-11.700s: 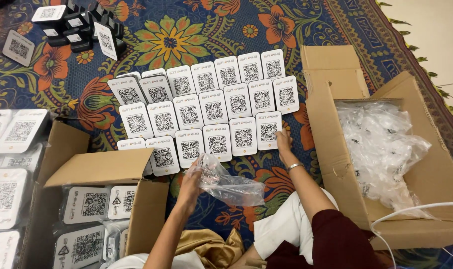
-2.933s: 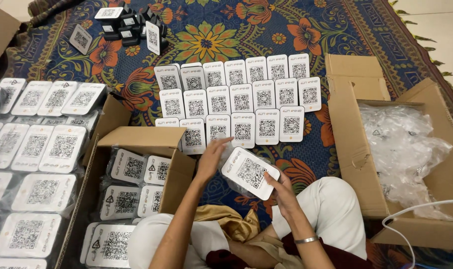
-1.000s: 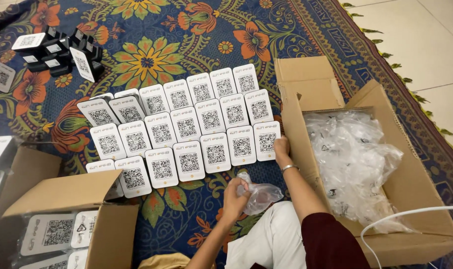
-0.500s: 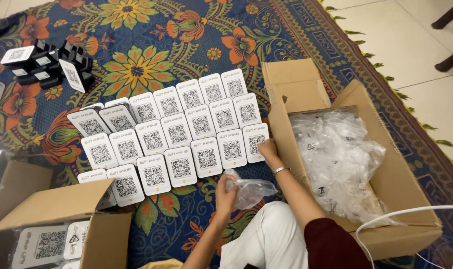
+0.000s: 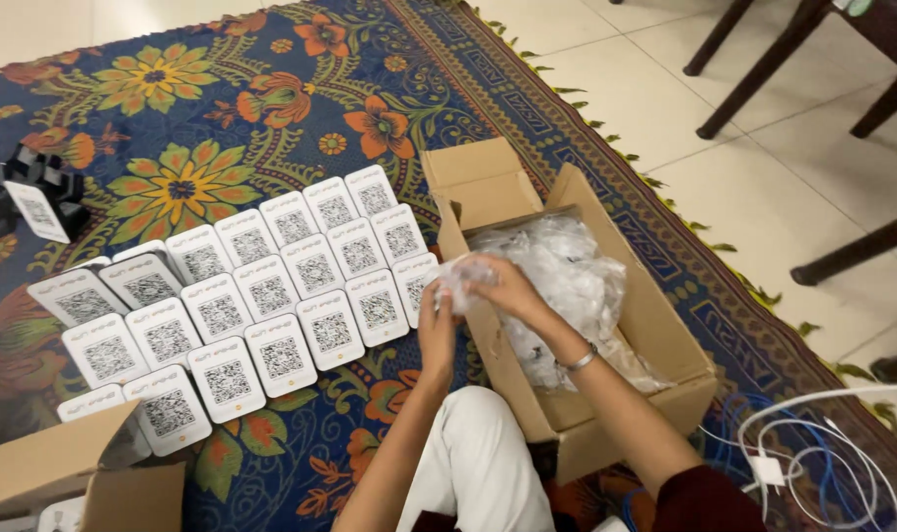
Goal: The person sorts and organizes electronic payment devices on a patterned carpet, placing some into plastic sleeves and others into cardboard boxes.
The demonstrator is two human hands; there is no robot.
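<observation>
Now both hands [image 5: 473, 296] w/ plastic wrapper [image 5: 460, 279]

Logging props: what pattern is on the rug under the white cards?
Dark blue rug with orange, yellow and green flowers; clearest in the head view.

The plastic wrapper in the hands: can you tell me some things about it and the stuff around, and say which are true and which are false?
1. Both hands hold the crumpled plastic wrapper. True: the left hand and the right hand each have a grip on it.
2. The wrapper is held over the edge of the open cardboard box. True.
3. That box is full of books. False: it holds clear plastic bags.
4. The white cards are stacked in one tall pile. False: they lie flat in rows on the flowered rug.
5. The right wrist is bare. False: it wears a thin bracelet.
</observation>
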